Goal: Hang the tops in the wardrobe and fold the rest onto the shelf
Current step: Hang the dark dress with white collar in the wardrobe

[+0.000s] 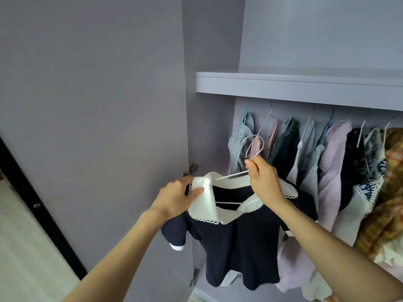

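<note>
While the right hand (262,179) pinches the hanger (254,149) neck to aim its hook railward, left hand (177,198) grips the navy top (239,247) collar, steadying it before the wardrobe (305,90)

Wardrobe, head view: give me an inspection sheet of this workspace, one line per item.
Surface: lilac shelf above the hanging space; its top is hidden from this angle.
Job's things: navy top with white collar, on a white hanger, held in front of the wardrobe, not yet hung.
Clutter: row of hung garments below the shelf; a plaid garment at far right.
Grippers: left hand grips the collar; right hand pinches the hanger's neck.
Cables: nothing seen.
Surroundings: open wardrobe door at left with hinges; pale floor at lower left.
</note>
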`<state>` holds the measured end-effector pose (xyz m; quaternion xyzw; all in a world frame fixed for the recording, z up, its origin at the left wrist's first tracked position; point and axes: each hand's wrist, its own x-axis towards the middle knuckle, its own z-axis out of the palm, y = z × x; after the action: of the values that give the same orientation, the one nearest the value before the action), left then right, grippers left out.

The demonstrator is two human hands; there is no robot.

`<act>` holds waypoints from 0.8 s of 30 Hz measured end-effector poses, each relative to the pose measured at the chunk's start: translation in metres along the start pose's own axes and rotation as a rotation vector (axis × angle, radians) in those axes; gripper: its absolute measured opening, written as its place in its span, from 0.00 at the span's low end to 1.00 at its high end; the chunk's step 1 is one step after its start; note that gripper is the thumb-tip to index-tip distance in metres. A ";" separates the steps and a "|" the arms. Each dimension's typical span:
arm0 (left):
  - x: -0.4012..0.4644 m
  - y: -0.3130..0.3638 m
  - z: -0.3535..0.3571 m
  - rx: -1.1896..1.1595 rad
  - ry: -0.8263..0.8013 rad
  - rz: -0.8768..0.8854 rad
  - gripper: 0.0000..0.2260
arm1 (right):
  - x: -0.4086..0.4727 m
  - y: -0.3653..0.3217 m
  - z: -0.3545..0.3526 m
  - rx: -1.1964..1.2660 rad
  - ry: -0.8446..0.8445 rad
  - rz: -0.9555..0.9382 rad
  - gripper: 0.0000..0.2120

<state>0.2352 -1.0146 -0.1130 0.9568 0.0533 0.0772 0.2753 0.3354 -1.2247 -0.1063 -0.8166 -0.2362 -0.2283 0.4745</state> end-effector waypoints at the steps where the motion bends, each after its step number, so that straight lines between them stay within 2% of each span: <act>1: 0.001 0.003 0.002 0.023 0.082 0.008 0.10 | 0.000 -0.001 0.001 0.011 -0.002 -0.002 0.21; 4: 0.005 0.009 -0.001 0.002 0.346 -0.042 0.08 | -0.005 -0.004 0.003 0.031 -0.024 -0.026 0.20; 5: 0.007 0.010 -0.003 -0.005 0.391 -0.049 0.08 | -0.005 -0.004 0.003 0.038 -0.040 -0.029 0.19; 6: 0.008 0.011 -0.006 0.036 0.401 -0.043 0.12 | -0.005 -0.004 0.004 0.041 -0.055 -0.027 0.16; 8: 0.011 0.017 -0.005 0.196 0.326 0.036 0.23 | -0.007 -0.005 0.003 0.037 -0.074 -0.013 0.13; 9: 0.013 0.021 -0.002 0.270 0.281 0.098 0.25 | -0.008 -0.008 0.004 0.045 -0.084 -0.013 0.12; 12: 0.016 0.038 0.010 0.363 0.120 0.279 0.15 | -0.010 -0.022 0.005 0.070 -0.098 -0.026 0.12; 14: 0.018 0.045 0.012 0.208 0.089 0.278 0.10 | -0.009 -0.028 0.001 0.144 -0.116 -0.009 0.10; 17: 0.020 0.046 0.014 0.089 0.103 0.249 0.10 | -0.010 -0.022 -0.018 0.291 -0.146 0.031 0.06; 21: 0.020 0.033 0.015 -0.093 0.069 0.212 0.09 | -0.018 0.017 -0.044 0.069 -0.186 0.125 0.15; 24: 0.020 0.025 0.017 -0.221 0.034 0.201 0.09 | -0.027 0.041 -0.051 -0.177 -0.383 0.116 0.17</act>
<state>0.2591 -1.0418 -0.1110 0.9197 -0.0469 0.1260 0.3689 0.3316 -1.2928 -0.1270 -0.8957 -0.2540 -0.0610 0.3599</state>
